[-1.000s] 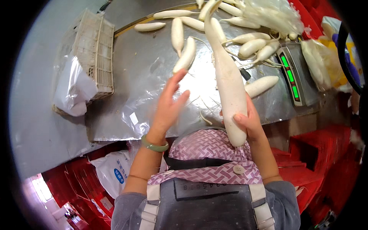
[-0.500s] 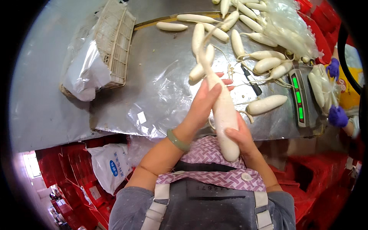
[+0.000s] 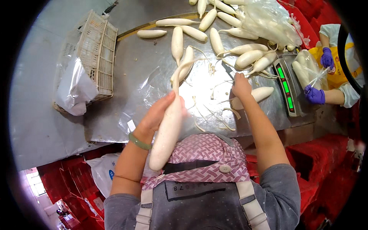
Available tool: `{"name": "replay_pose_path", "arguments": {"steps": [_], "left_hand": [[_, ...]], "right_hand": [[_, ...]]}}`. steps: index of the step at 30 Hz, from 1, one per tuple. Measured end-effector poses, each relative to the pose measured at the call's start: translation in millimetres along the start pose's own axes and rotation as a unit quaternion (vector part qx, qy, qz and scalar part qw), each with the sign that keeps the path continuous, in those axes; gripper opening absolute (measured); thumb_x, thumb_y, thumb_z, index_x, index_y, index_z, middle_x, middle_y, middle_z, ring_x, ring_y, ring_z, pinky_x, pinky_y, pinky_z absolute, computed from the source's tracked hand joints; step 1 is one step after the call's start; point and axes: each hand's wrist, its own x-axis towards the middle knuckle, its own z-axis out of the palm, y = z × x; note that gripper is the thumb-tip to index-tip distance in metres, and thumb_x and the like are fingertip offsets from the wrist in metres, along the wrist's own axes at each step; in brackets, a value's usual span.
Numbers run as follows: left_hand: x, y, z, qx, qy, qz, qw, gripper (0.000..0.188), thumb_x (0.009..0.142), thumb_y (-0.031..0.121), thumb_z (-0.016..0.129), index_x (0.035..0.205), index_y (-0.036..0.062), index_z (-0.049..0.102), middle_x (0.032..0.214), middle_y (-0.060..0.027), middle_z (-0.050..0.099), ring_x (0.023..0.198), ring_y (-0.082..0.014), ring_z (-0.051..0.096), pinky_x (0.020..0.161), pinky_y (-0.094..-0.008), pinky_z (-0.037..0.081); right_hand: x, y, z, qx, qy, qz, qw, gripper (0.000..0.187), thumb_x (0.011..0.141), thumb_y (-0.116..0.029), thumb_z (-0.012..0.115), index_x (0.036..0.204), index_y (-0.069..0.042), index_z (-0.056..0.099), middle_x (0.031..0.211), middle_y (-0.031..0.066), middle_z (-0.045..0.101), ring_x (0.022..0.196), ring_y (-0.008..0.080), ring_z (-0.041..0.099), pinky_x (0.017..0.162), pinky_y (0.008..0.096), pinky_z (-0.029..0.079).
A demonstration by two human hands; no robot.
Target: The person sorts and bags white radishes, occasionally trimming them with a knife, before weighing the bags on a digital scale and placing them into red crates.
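A long white daikon (image 3: 168, 130) is in my left hand (image 3: 159, 111), whose fingers wrap round its upper part. Its thick end points toward me and its thin root tapers away over the table. My right hand (image 3: 242, 86) is closed on the handle of a small knife (image 3: 229, 71), with the blade pointing away to the left. Close by my right wrist lies another daikon (image 3: 262, 94), partly covered by the arm. Several more daikons (image 3: 251, 58) lie on the far side of the metal table (image 3: 134, 88).
Thin root trimmings (image 3: 212, 111) lie scattered before me. A white plastic crate (image 3: 105, 61) with clear film stands at left. At right is a scale (image 3: 285, 88) with green displays. Beyond it, a co-worker's purple-gloved hands (image 3: 315, 94) hold a bag of daikons (image 3: 303, 69). Clear bags (image 3: 264, 19) cover the far pile.
My right hand has let go of the daikon and taken hold of the knife on the table. My left hand has moved left with the daikon. The co-worker's hands have shifted around the bag.
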Motion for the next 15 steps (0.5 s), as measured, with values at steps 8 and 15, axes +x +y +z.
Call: {"name": "replay_pose_path", "arguments": {"steps": [8,15], "left_hand": [[-16,-22,3,-0.072,0.021,0.015,0.997,0.038,0.102,0.031,0.036,0.115,-0.0008,0.053,0.094,-0.0109,0.062,0.089,-0.0218,0.065,0.076,-0.0332,0.057],[-17,-31,5,-0.098,0.078,0.027,0.992,0.031,0.101,0.025,0.039,0.115,0.0002,0.051,0.091,-0.0098,0.062,0.084,-0.0205,0.063,0.077,-0.0317,0.055]], "right_hand": [[-11,-5,-49,0.062,0.056,-0.049,0.995,0.045,0.078,-0.008,0.052,0.123,-0.003,0.045,0.122,0.0189,0.051,0.092,0.0419,0.061,0.078,0.0522,0.049],[-74,-16,-87,0.552,-0.071,-0.002,0.831,0.047,0.081,-0.007,0.044,0.125,0.006,0.052,0.096,0.0117,0.062,0.089,0.0223,0.059,0.079,0.0323,0.047]]}}
